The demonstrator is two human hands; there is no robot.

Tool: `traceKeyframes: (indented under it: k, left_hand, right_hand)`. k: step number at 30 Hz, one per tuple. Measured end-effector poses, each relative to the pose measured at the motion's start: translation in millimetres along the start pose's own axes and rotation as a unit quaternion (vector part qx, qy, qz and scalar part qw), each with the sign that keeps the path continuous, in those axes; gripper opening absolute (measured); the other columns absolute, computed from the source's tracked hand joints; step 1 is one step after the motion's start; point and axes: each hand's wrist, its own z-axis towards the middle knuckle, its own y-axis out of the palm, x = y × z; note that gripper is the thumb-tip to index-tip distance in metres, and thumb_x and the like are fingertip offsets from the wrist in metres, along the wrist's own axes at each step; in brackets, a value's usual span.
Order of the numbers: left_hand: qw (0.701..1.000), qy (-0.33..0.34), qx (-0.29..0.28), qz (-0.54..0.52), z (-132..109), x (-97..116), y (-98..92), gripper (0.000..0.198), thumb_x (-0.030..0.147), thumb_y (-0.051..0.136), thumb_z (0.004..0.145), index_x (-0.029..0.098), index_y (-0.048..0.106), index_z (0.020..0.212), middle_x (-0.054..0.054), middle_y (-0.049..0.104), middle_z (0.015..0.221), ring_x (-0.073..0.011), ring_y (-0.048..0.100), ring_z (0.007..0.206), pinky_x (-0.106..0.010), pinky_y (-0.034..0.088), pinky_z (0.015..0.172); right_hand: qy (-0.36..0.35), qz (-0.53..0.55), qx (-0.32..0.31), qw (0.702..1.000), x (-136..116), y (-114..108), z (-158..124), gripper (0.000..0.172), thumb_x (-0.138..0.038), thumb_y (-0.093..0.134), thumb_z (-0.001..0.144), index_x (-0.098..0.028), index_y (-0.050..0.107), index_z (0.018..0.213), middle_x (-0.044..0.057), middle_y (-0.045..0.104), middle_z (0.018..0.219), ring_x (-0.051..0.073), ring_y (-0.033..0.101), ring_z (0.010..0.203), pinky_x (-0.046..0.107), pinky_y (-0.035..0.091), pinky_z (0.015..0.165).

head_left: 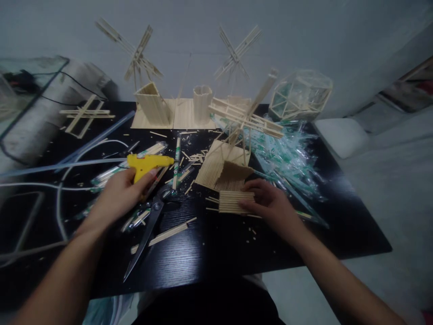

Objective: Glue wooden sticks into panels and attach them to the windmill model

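Observation:
My left hand [137,183] is wrapped round the handle of a yellow glue gun [149,163], whose nozzle points right over the table. Between the thumb and fingers of my right hand [265,198] is a small panel of wooden sticks [233,201] laid side by side; a few sticks poke out past its left edge. Just behind it stands a wooden windmill model [246,119] on a stick base [208,169], with a brown, angled piece [232,175] at its front. Large scissors [150,228] lie below the glue gun, their blades toward me.
Against the wall stand more stick models: a square tower [154,108], a round tower [202,106] and a faceted frame [304,95]. Plastic wrappers [291,153] heap at the right. Loose sticks [172,234] and scraps litter the black table [209,257]. Pale cables [59,194] cross the left side.

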Motion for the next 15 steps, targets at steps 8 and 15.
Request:
traceKeyframes:
  k: [8, 15]
  left_hand:
    - [0.983, 0.0, -0.031, 0.183, 8, -3, -5.6, 0.069, 0.078, 0.042, 0.088, 0.019, 0.065, 0.061, -0.013, 0.066, 0.059, -0.027, 0.061, 0.053, -0.031, 0.04, 0.051]
    - [0.982, -0.022, -0.034, 0.187, 6, 2, -13.2, 0.064, 0.077, 0.05, 0.084, 0.018, 0.074, 0.072, -0.012, 0.07, 0.064, -0.026, 0.06, 0.054, -0.029, 0.038, 0.051]
  right_hand:
    - [-0.028, -0.124, 0.06, 0.99, -14, -33, -32, 0.043, -0.031, 0.095, 0.068, -0.025, 0.074, 0.105, 0.002, 0.073, 0.083, 0.02, 0.071, 0.075, 0.034, 0.061, 0.07]
    - [-0.122, -0.333, 0.106, 0.929, -11, -46, -34, 0.037, -0.046, 0.084, 0.081, -0.023, 0.072, 0.108, 0.005, 0.074, 0.087, 0.02, 0.068, 0.071, 0.034, 0.057, 0.066]
